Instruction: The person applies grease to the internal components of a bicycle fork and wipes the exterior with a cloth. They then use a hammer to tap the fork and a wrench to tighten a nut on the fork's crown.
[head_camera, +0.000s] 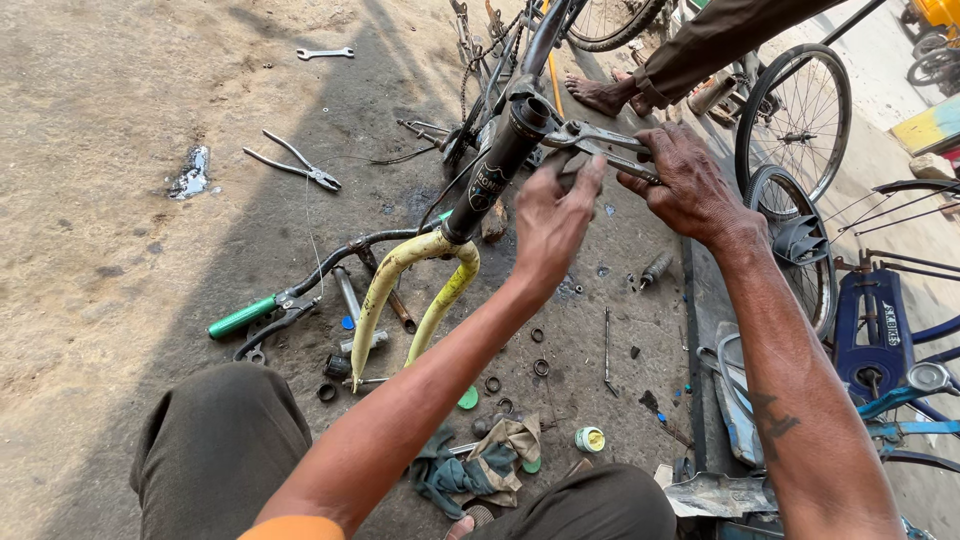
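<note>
Head view: right hand gripped a wrench clamped at the head tube top; left hand, fingers loosely curled, steadied it just beside. Yellow fork sat mounted below; bearing rings lay loose nearer the knees, suggesting partial assembly.
</note>
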